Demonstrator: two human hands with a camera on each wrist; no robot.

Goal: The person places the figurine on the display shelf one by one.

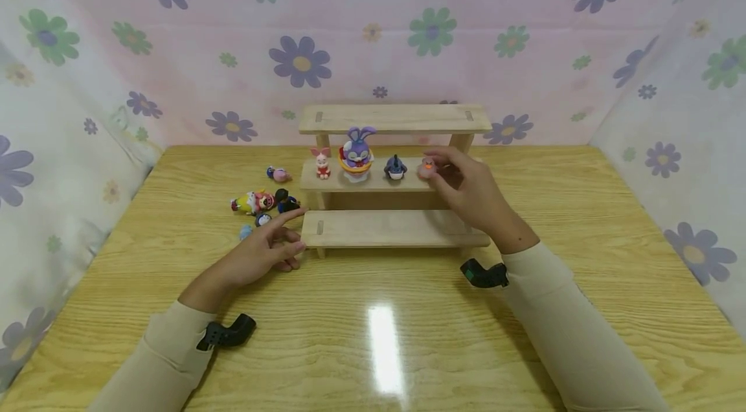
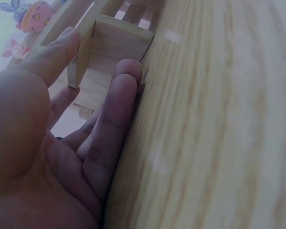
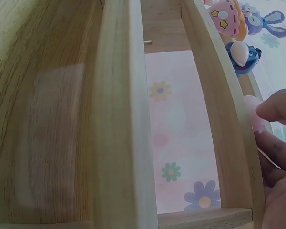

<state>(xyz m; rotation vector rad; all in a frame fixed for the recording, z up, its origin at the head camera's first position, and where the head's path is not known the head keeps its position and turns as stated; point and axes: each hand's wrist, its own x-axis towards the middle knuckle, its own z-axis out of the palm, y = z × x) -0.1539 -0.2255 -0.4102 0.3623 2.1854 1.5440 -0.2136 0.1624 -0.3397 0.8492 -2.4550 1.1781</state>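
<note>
Pink rounded orange-beaked figurine [image 1: 428, 170]: mid-level on pale-wood three-tier shelf [image 1: 393, 228], three o'clock of dark-blue pale-bellied figurine [image 1: 395, 169] | right hand [image 1: 474, 193] pinches it | left hand [image 1: 256, 256] lightly pinches shelf's eight-o'clock end | best settled level before releasing

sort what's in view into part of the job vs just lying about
Part of the job, seemingly:
pink figure, right hand pinching it
wooden stand, left hand at its end
piglet, purple rabbit, blue figure on the stand

Seemingly just lying on the table:
yellow-and-pink figure
dark figure
pink-and-blue figure
light-blue figure
navy-and-white figure
</note>
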